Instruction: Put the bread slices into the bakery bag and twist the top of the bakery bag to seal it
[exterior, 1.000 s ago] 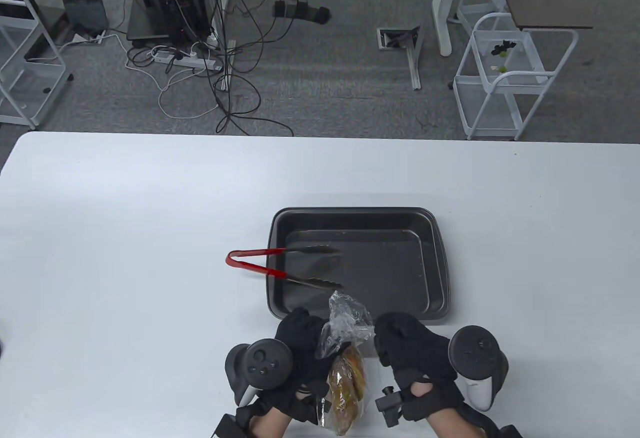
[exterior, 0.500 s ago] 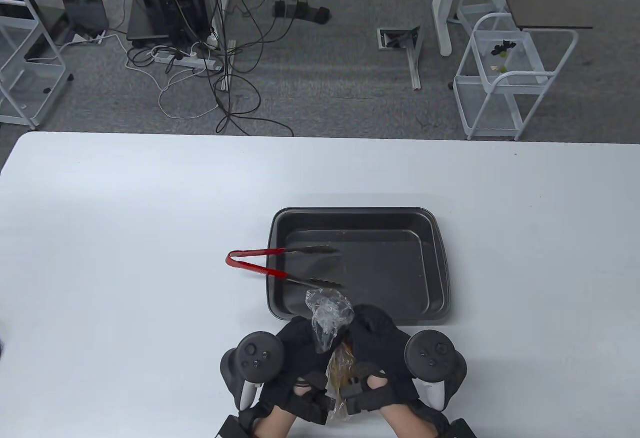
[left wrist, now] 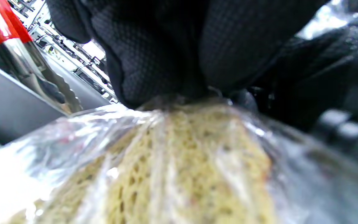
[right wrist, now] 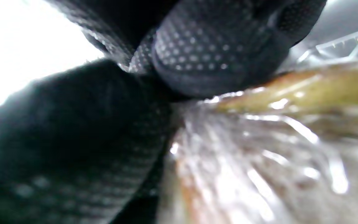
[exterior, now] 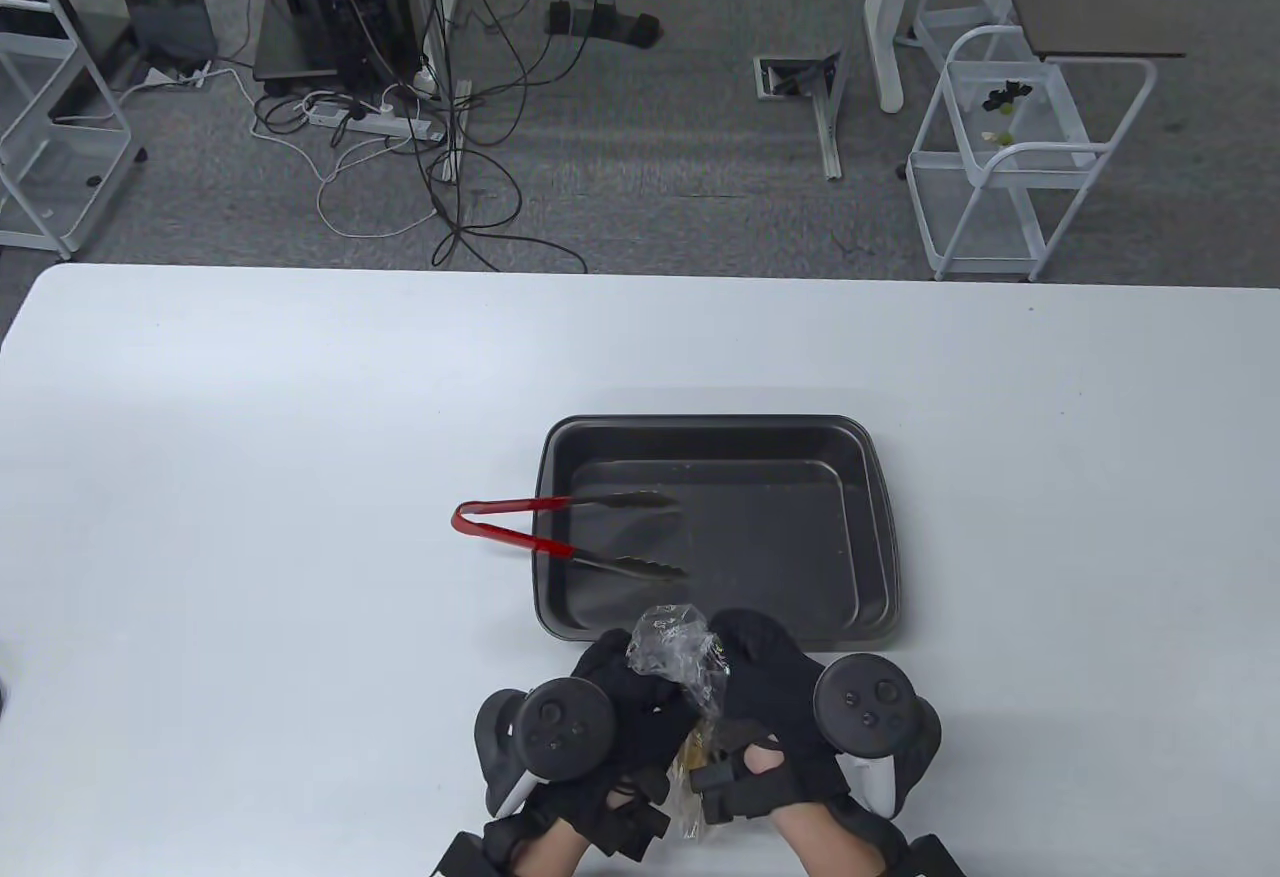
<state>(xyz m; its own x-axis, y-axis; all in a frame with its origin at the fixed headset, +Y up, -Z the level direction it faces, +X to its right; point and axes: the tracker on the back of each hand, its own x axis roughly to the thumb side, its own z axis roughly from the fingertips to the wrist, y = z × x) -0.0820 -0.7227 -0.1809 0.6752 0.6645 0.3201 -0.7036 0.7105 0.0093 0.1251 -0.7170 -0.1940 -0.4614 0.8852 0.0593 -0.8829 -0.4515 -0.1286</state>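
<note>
A clear bakery bag (exterior: 680,657) with brown bread slices (left wrist: 179,168) inside stands at the table's near edge, between my two gloved hands. My left hand (exterior: 625,682) grips the bag's bunched neck from the left. Against the same neck from the right, my right hand (exterior: 750,667) is curled round the plastic. The crumpled top of the bag sticks up above both sets of fingers. In the left wrist view the fingers (left wrist: 154,59) pinch the plastic just above the bread. The right wrist view shows gloved fingers (right wrist: 210,53) pressed into the shiny bag (right wrist: 253,161).
A dark baking tray (exterior: 870,537) lies just beyond the hands. Red-handled tongs (exterior: 520,532) rest over the tray's left rim, tips inside it. The white table (exterior: 250,467) spreads wide to the left and right.
The right hand came in from the right and closed on the bag's neck. Both hands then shifted slightly right, and the bag's top has bunched lower and tighter.
</note>
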